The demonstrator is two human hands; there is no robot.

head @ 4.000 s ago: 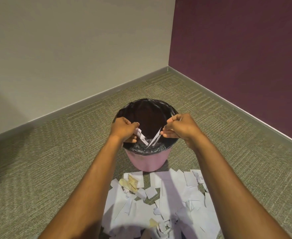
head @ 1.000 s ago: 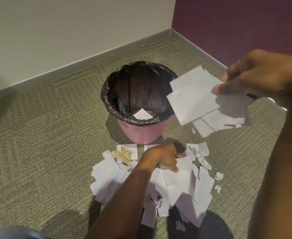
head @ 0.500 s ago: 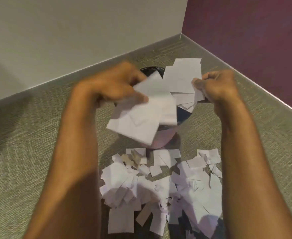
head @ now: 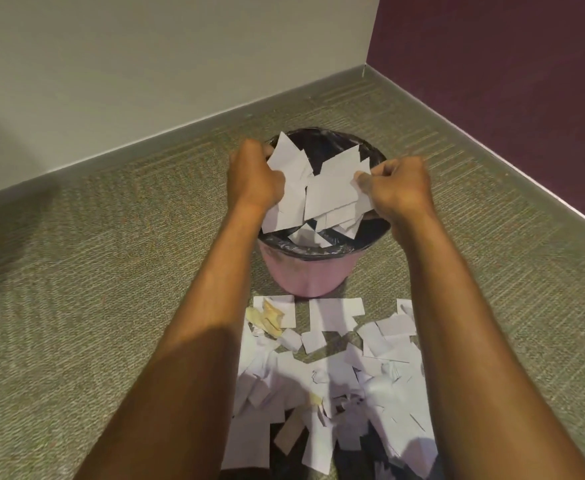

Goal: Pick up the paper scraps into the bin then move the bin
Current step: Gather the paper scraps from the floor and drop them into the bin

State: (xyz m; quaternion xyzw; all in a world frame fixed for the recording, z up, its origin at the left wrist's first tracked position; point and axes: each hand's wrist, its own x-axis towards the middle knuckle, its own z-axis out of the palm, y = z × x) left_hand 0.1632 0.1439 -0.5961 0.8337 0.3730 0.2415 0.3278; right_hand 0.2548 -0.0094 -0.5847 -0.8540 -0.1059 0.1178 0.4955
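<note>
Checked for text, labels, brands, numbers, signs: none legible. Blank on visible faces of scraps [head: 336, 372]; unmarked on bin [head: 305, 277] wall.

Office-like room corner: commercial carpet [head: 111, 289], rubber baseboard [head: 180, 133], lined bin [head: 306, 271].

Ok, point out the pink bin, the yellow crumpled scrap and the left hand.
pink bin [head: 306, 275]: head view, its pink front wall.
yellow crumpled scrap [head: 267, 318]: head view, its crumpled middle.
left hand [head: 254, 178]: head view, the back of the hand.
</note>
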